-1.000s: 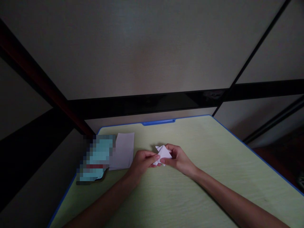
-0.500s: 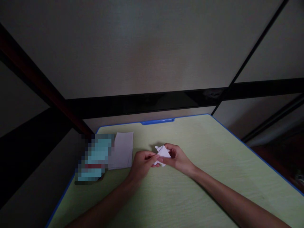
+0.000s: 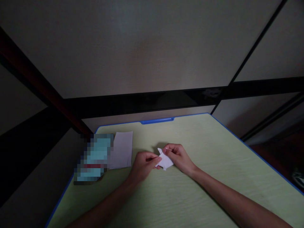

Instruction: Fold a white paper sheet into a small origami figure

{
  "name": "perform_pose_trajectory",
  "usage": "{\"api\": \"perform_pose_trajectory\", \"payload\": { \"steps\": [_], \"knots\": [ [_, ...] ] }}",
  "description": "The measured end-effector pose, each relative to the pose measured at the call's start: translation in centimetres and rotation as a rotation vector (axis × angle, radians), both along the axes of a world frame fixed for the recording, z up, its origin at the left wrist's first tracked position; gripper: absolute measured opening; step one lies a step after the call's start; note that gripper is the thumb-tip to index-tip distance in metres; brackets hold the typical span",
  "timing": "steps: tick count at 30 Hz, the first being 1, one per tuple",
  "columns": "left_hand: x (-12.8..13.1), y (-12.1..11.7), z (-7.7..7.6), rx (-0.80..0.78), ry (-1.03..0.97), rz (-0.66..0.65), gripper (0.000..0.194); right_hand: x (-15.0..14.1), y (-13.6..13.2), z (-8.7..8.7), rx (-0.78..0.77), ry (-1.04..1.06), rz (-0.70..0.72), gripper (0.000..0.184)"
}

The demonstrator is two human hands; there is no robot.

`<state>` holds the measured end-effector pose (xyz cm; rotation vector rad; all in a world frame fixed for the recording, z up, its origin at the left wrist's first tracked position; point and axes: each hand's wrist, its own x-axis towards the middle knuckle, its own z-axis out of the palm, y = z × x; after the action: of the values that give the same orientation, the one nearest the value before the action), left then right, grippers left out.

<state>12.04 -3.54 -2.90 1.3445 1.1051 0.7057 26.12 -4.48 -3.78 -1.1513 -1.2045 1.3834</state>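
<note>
A small piece of folded white paper (image 3: 166, 162) is held between my two hands above the middle of the table. My left hand (image 3: 144, 163) pinches its left side between thumb and fingers. At the upper right edge, my right hand (image 3: 178, 155) grips it with the thumb on top. Small pointed flaps stick out at its top and bottom. The fingers behind the paper are partly hidden.
White paper sheets (image 3: 122, 148) lie on the light wooden table (image 3: 209, 148) to the left, beside a pixelated, blue-green item (image 3: 98, 153). A blue handle-like strip (image 3: 157, 121) sits on the far edge. Behind it rise cabinet panels (image 3: 147, 50).
The folded paper has turned in my hands and shows a different side. My right thumb has moved from its lower middle up to the top right edge. My left hand stays almost in place.
</note>
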Motion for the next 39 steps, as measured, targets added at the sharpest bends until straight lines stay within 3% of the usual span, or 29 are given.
{"api": "perform_pose_trajectory", "payload": {
  "steps": [10, 16, 22, 27, 32, 36, 39],
  "knots": [
    [0.1, 0.0, -0.4, 0.027, 0.019, -0.008, 0.017, -0.1, 0.0, -0.6, -0.075, 0.146, -0.059, 0.03],
    [-0.4, 0.4, -0.7, 0.025, 0.01, -0.041, 0.018, 0.6, 0.7, -1.1, -0.026, 0.202, 0.029, 0.027],
    [-1.1, 0.7, -0.3, -0.053, 0.014, -0.159, 0.017, 1.4, 0.7, 0.1, 0.018, -0.016, 0.255, 0.015],
    [-1.3, 1.0, -0.3, -0.053, 0.036, -0.206, 0.017, 1.8, 0.8, 0.2, 0.057, -0.029, 0.356, 0.017],
    [-1.4, 1.0, -0.2, -0.072, 0.028, -0.201, 0.016, 2.1, 0.9, 0.0, 0.029, 0.029, 0.399, 0.015],
    [-1.4, 0.9, -0.2, -0.069, 0.022, -0.197, 0.017, 2.0, 0.8, 0.0, 0.02, 0.084, 0.35, 0.02],
    [-1.3, 0.9, -0.3, -0.051, 0.025, -0.197, 0.017, 1.6, 0.6, 0.1, 0.038, 0.004, 0.331, 0.019]
  ]
}}
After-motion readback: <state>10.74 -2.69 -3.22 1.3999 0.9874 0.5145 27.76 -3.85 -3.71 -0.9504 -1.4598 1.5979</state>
